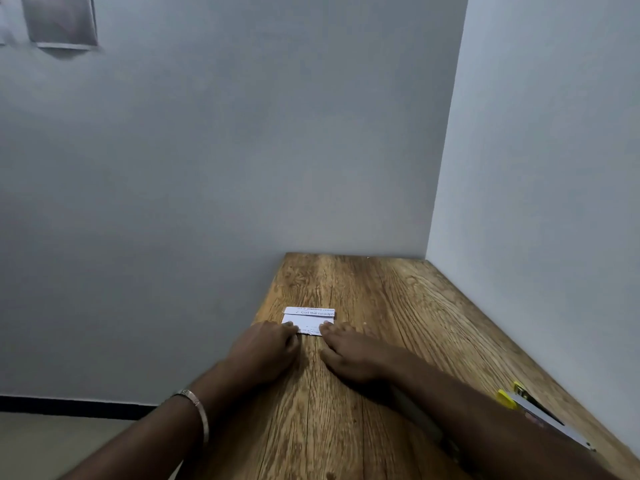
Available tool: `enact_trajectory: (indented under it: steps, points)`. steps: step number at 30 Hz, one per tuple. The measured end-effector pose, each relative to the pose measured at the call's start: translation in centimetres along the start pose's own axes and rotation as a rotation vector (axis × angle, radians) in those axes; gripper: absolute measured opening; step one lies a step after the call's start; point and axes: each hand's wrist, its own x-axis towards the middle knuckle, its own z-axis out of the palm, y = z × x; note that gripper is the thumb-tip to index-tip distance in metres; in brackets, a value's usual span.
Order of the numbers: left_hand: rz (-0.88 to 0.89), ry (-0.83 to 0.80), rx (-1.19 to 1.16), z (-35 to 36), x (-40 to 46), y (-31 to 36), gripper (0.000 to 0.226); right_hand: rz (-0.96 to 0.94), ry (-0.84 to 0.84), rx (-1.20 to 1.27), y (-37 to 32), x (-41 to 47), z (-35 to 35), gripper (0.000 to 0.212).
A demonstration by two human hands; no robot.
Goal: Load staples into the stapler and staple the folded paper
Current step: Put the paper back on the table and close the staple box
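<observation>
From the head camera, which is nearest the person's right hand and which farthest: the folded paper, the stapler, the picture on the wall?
1. Folded paper: under the right hand's fingertips.
2. Stapler: near table edge, right.
3. Picture on the wall: upper left.

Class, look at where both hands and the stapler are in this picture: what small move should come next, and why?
Probably the right hand should lift off the folded paper and reach back to the stapler by the wall. Both hands press the paper flat on the wooden table, the left hand can hold it alone, and the stapler lies untouched.
</observation>
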Motion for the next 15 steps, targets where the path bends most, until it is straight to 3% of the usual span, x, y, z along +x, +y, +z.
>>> enact_trajectory:
  steps: [15]
  points:
    - [-0.091, -0.071, -0.030, 3.3, 12.5, -4.0, 0.038, 0.030, 0.065, 0.095, 6.1, 13.6, -0.8, 0.077]
